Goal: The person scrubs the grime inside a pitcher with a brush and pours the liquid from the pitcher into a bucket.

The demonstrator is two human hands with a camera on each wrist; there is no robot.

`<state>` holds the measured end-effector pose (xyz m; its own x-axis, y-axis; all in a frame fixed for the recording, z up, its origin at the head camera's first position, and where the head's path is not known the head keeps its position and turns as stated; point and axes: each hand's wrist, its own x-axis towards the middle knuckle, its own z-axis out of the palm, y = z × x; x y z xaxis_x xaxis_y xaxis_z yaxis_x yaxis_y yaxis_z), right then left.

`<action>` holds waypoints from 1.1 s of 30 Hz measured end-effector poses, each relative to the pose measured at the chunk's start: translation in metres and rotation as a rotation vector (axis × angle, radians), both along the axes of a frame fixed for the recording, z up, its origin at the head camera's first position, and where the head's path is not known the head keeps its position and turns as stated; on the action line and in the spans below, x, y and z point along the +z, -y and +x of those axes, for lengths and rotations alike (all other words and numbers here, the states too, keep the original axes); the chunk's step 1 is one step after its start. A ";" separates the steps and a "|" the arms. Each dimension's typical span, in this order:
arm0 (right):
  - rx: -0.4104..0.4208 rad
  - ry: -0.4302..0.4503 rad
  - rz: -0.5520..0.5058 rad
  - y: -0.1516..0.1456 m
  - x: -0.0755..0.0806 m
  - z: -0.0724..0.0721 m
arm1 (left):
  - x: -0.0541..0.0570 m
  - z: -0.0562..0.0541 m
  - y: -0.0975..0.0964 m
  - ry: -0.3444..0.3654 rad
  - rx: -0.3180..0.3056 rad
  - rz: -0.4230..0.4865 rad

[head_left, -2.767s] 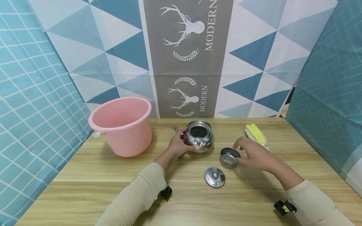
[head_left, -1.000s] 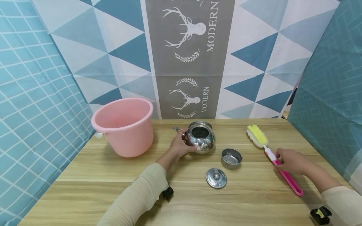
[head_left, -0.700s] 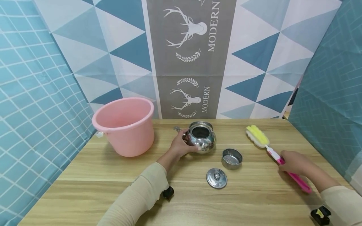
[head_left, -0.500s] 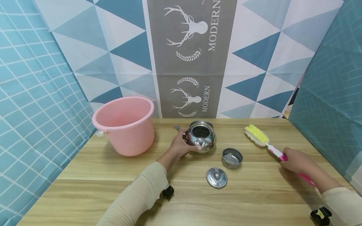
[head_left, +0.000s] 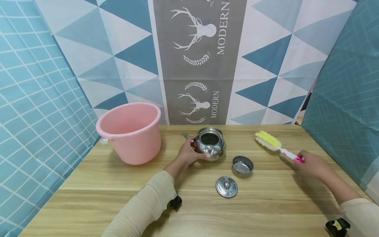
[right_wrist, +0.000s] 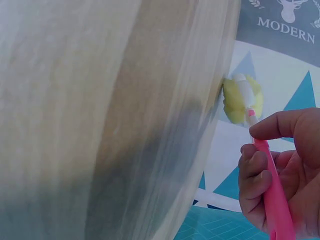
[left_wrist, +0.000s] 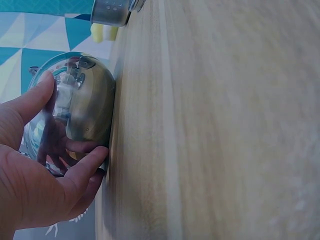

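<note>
A shiny metal teapot [head_left: 214,149], its top uncovered, stands on the table in the middle of the head view. My left hand [head_left: 189,152] grips its side, thumb and fingers spread around the round body [left_wrist: 90,100]. On the right, my right hand [head_left: 314,166] holds a bottle brush by its pink handle [right_wrist: 275,200], fingers curled around it. The yellow and white sponge head [head_left: 268,141] points to the far left, low over the table. Between the hands sit a perforated metal strainer basket [head_left: 242,166] and, nearer, a round lid [head_left: 226,187] with a knob.
A pink bucket [head_left: 134,144] stands at the left rear of the wooden table [head_left: 189,210]. A patterned cloth backdrop [head_left: 124,65] rises behind the table, and blue cloths flank both sides.
My right hand left the strainer basket, reached right and took hold of the brush's handle. It has since raised the handle and shifted the brush slightly. My left hand has stayed on the teapot.
</note>
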<state>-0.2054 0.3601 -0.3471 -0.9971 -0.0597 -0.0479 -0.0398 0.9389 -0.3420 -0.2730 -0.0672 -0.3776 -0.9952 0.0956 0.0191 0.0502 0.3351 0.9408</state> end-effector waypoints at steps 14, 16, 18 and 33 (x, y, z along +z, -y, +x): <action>0.036 -0.132 -0.065 0.018 0.009 0.004 | 0.001 0.001 0.000 -0.009 0.003 0.012; 0.043 -0.133 -0.075 0.022 0.013 0.005 | 0.001 0.001 0.000 -0.009 0.003 0.014; 0.052 -0.141 -0.085 0.027 0.016 0.006 | 0.001 0.001 -0.001 -0.011 0.002 0.013; 0.161 -0.242 -0.054 0.058 0.054 0.009 | 0.000 0.001 0.000 -0.011 0.003 0.012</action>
<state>-0.1961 0.3020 -0.2927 -0.9566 -0.2141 0.1979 -0.2734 0.8944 -0.3540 -0.2718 -0.0677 -0.3771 -0.9952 0.0928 0.0307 0.0593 0.3238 0.9443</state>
